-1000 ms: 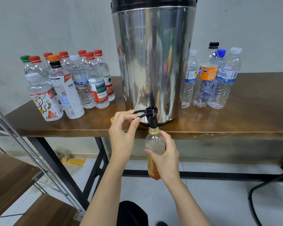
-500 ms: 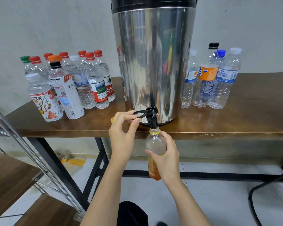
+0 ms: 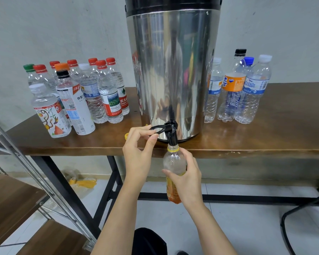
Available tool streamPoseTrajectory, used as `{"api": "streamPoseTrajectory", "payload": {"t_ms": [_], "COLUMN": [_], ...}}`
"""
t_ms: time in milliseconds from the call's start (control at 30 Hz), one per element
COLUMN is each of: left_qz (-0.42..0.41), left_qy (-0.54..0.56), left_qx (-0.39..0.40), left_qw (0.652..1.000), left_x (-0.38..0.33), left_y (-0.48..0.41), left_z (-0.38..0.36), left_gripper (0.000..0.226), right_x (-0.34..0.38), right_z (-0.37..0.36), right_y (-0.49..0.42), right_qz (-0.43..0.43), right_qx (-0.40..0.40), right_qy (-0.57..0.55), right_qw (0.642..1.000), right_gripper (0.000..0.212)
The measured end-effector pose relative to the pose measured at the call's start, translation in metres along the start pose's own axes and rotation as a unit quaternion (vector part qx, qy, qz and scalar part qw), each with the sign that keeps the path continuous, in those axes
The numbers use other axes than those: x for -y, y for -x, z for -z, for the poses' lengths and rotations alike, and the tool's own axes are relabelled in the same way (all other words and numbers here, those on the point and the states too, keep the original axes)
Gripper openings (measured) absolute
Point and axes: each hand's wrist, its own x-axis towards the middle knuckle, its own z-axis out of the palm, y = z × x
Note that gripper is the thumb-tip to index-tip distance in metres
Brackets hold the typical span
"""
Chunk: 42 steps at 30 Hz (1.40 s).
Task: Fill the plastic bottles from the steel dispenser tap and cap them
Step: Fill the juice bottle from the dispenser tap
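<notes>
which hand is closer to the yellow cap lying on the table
Left. The left hand pinches the tap lever just beside the yellow cap; the right hand grips the bottle under the spout, farther off to the right.

Mirror-polished steel dispenser [image 3: 171, 70] with matt black plastic tap [image 3: 170, 134] on glossy varnished wood table [image 3: 265, 137]; clear plastic bottles [image 3: 92, 94].

Left hand [image 3: 138, 155] and right hand [image 3: 189, 174] bare; black garment [image 3: 149, 242] below.

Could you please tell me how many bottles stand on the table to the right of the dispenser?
4: a white-capped bottle beside the steel dispenser, an orange-labelled bottle, a blue-capped bottle behind, and a second white-capped bottle farthest right. More may hide behind.
</notes>
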Motion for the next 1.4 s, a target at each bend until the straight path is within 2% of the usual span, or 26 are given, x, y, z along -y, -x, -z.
{"api": "streamPoseTrajectory", "payload": {"t_ms": [533, 633, 833, 1033, 1200, 1300, 1400], "left_qz": [-0.036, -0.065, -0.141, -0.185, -0.23, -0.194, -0.12], "left_qy": [-0.006, -0.029, -0.087, -0.124, -0.165, -0.184, -0.118], "left_qx": [0.018, 0.038, 0.072, 0.1, 0.109, 0.142, 0.131], "left_qw": [0.999, 0.997, 0.984, 0.97, 0.953, 0.953, 0.977], "left_x": [0.009, 0.016, 0.021, 0.02, -0.009, -0.021, -0.017], "left_y": [-0.004, -0.005, -0.017, -0.031, -0.053, -0.066, -0.069], "left_z": [0.002, 0.006, 0.012, 0.019, 0.01, -0.005, 0.003], "left_gripper": [0.021, 0.009, 0.005, 0.012, 0.014, 0.023, 0.025], "right_x": [0.001, 0.001, 0.001, 0.002, 0.001, 0.001, -0.001], "right_z": [0.0, 0.0, 0.001, 0.002, 0.003, 0.003, 0.005], "right_y": [-0.001, -0.001, -0.001, -0.001, -0.002, -0.002, -0.003], "right_qz": [-0.007, -0.007, -0.007, -0.007, 0.002, -0.001, -0.002], "right_qx": [-0.003, -0.002, -0.002, 0.007, 0.005, 0.01, 0.016], "right_qy": [-0.007, -0.007, -0.013, -0.016, -0.008, -0.01, -0.016], "right_qw": [1.0, 1.0, 1.0, 1.0, 1.0, 1.0, 1.0], "right_gripper": [0.074, 0.074, 0.074, 0.074, 0.075, 0.075, 0.074]}}
